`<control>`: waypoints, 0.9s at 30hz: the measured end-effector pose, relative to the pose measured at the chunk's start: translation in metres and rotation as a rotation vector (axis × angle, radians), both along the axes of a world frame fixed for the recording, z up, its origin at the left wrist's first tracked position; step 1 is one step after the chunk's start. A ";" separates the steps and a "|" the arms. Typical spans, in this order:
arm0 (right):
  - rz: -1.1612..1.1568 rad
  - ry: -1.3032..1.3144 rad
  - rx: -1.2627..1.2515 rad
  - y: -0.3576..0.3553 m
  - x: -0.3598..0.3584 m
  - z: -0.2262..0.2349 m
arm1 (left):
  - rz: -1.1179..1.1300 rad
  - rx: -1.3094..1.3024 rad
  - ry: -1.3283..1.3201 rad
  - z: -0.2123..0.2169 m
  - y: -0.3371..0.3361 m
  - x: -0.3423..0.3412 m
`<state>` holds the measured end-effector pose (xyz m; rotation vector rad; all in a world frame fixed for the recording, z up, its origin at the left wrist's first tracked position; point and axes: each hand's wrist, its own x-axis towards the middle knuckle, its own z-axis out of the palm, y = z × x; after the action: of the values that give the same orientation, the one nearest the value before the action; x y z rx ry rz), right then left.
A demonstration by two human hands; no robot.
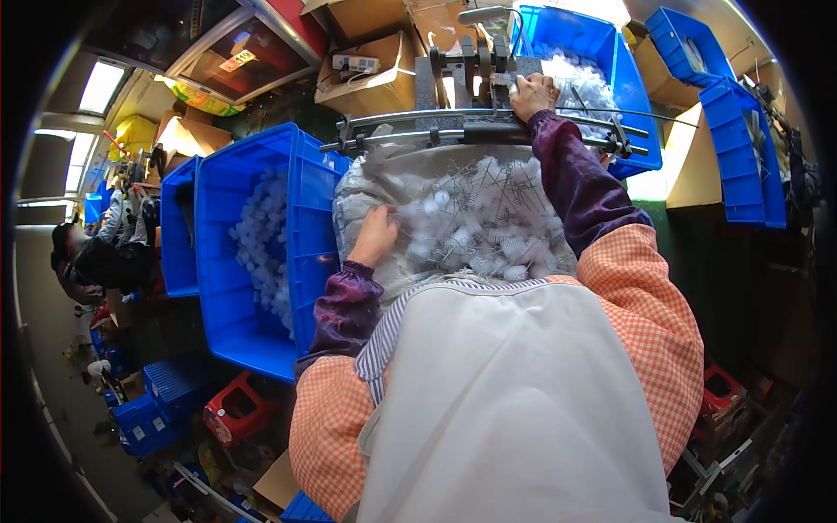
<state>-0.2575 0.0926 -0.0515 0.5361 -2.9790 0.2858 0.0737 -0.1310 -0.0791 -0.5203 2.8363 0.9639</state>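
Dead centre, just beyond the white apron (514, 410): shallow tray lined with clear plastic (366, 196), piled with small white plastic parts mixed with thin metal pins (488, 218).

Left hand (375, 234) rests at the pile's near-left edge, fingers curled down into the parts; can't tell whether anything is pinched. Right hand (534, 94) is far side, at the metal fixture (475, 57) above the curved rail (488, 126), fingers bunched together at a small white piece; the grip itself is too small to read.

Risks, my read:
- pins are loose and point every way, so a blind grab with the left could prick a fingertip or drag out a tangle
- right fingers sit tight against the fixture, a pinch point if it moves
- pile is heaped near the tray lip, so a sweep could spill parts over the edge

Parts look translucent white, stubby, cap-like, all the same kind; pins thin, straight, shiny.

Blue bin (253, 253) on the left holds more white parts; another blue bin (602, 52) sits far right, behind the fixture.
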 end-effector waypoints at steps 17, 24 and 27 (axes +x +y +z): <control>0.036 0.024 0.023 0.021 -0.012 -0.001 | 0.200 -0.015 0.163 -0.010 0.000 0.000; 0.050 -0.011 0.250 0.037 -0.041 0.020 | 0.175 -0.032 0.443 0.037 0.010 0.001; -0.173 0.011 0.118 0.058 -0.053 0.045 | 0.251 0.185 0.316 0.076 0.022 -0.002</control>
<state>-0.3108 0.1506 -0.0069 0.2863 -3.0198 0.0930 0.0712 -0.1092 -0.0028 -0.7783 2.9527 1.4566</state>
